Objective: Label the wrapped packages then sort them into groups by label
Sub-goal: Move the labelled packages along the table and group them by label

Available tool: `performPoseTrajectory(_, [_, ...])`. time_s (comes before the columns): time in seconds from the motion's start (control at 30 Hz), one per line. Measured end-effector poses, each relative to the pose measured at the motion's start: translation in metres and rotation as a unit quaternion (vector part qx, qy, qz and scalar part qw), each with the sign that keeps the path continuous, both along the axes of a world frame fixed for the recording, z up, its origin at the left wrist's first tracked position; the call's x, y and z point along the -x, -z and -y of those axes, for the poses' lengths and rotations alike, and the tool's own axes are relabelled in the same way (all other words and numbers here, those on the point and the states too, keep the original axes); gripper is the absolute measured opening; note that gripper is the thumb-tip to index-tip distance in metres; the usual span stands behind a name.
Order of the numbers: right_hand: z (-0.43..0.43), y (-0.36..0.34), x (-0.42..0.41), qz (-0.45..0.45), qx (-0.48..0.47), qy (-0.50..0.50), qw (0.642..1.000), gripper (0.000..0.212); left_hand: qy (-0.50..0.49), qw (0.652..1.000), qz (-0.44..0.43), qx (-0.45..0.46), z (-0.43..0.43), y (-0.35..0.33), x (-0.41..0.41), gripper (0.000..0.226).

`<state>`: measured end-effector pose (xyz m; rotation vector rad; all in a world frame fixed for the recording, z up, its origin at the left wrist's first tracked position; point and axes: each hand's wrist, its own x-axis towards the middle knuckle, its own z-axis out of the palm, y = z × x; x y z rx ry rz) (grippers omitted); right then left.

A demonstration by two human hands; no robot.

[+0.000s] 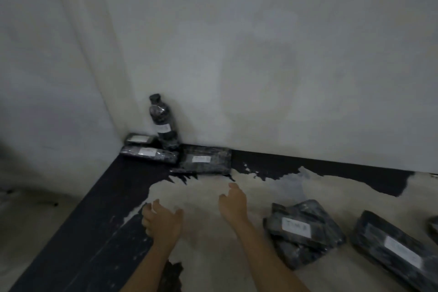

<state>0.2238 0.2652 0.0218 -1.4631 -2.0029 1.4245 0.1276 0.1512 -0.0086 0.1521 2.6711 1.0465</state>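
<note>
Sorting looks nearly done: every package in view bears a white label. One group sits in the corner at 11 o'clock: wrapped bottle [162, 121], small pack [138, 138], long pack [149, 154], square pack [205, 159]. Another lies at 4 o'clock: crumpled pack [303, 232], slab pack [398, 249]. Left hand [161, 220] and right hand [233, 201] hover released and empty over the tabletop [94, 232]

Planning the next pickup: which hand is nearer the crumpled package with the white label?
Right. The right hand hovers just left of the crumpled package, not touching it. The left hand is farther left, beyond the right hand.
</note>
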Motion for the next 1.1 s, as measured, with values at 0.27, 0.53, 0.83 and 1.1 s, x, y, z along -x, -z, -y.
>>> performPoseTrajectory(0.27, [-0.032, 0.027, 0.097, -0.168, 0.216, 0.271, 0.923, 0.031, 0.092, 0.994, 0.024, 0.053, 0.013, -0.001, 0.119, 0.066])
performPoseTrajectory(0.53, [-0.057, 0.054, 0.141, -0.190, 0.242, 0.360, 0.881, 0.048, 0.151, 0.986, 0.015, 0.064, 0.005, -0.004, 0.210, 0.060])
performPoseTrajectory(0.83, [-0.051, 0.049, 0.135, -0.273, 0.237, 0.393, 0.845, 0.037, 0.301, 0.926, -0.138, 0.180, -0.028, 0.001, 0.264, 0.074])
performPoseTrajectory(1.1, [-0.044, 0.048, 0.123, -0.320, 0.245, 0.392, 0.827, 0.049, 0.344, 0.872, -0.225, 0.266, -0.030, 0.005, 0.280, 0.064])
